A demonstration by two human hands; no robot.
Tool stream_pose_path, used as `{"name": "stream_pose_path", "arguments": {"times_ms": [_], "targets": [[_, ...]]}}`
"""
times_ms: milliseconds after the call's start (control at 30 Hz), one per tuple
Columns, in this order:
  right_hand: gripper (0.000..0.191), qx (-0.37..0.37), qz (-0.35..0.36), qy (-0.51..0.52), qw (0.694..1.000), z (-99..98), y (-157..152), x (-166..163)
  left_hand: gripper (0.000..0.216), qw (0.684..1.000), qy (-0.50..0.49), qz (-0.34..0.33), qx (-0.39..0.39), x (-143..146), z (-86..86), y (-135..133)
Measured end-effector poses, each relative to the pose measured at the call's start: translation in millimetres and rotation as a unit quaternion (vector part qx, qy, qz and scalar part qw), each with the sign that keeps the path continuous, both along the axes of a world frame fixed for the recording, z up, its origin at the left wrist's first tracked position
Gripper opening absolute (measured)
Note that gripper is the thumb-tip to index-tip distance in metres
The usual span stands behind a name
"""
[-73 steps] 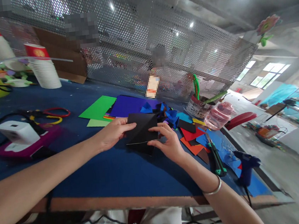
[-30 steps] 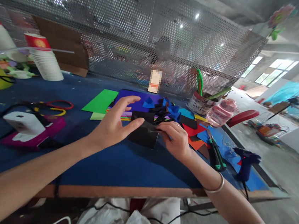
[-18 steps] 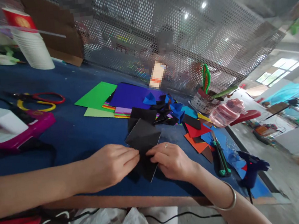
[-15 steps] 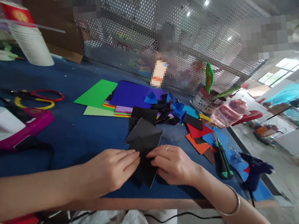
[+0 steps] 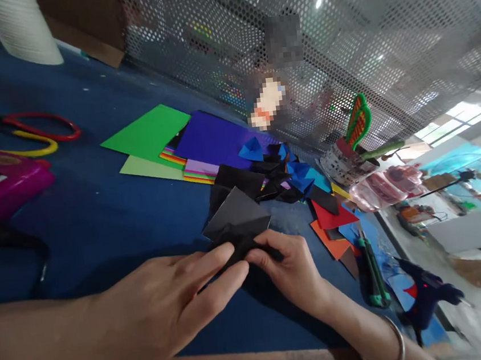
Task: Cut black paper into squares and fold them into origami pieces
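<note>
A sheet of black paper (image 5: 236,213) lies on the blue table in front of me, its near part lifted and bent. My left hand (image 5: 184,297) pinches this raised near part between thumb and fingers from the left. From the right, my right hand (image 5: 291,272) grips it with thumb and forefinger, fingertips close to those of the left. The fold itself is partly hidden by my fingers. Another piece of black paper (image 5: 240,180) sits just beyond, beside a heap of blue and black folded paper pieces (image 5: 298,175).
Coloured paper sheets (image 5: 150,135) lie beyond my hands. At left are scissors (image 5: 41,129) and a magenta tool (image 5: 12,181). A utility knife (image 5: 371,272), orange paper (image 5: 330,239) and a dark blue glue gun (image 5: 426,292) lie right. A perforated metal screen (image 5: 210,51) stands behind.
The near corner of the black paper, flat before, is now raised and bent between my fingers. Both hands have closed on it. The view has shifted.
</note>
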State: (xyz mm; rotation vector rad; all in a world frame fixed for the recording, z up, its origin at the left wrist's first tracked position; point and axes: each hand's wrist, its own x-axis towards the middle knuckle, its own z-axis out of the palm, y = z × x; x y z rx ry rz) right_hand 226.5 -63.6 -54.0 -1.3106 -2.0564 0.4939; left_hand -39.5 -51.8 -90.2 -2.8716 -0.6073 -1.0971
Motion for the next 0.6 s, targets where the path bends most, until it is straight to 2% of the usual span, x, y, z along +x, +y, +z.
{"name": "stream_pose_path", "arguments": {"times_ms": [100, 233, 400, 600], "targets": [[0.032, -0.036, -0.028, 0.004, 0.999, -2.5, 5, -5, 0.064, 0.999, 0.020, 0.003, 0.031, 6, 1.3, 2], [0.018, -0.013, -0.045, -0.026, 0.999, -4.7, 9, -10, 0.035, 0.993, 0.022, 0.014, 0.118, 14, 9.4, 4], [0.022, 0.015, -0.044, -0.107, 0.993, -3.8, 6, -13, 0.039, 0.986, 0.039, 0.029, 0.159, 19, 13.4, 3], [0.048, 0.008, -0.077, -0.162, 0.984, -2.7, -1, -12, 0.041, 0.990, 0.029, 0.014, 0.136, 16, 10.1, 5]]}}
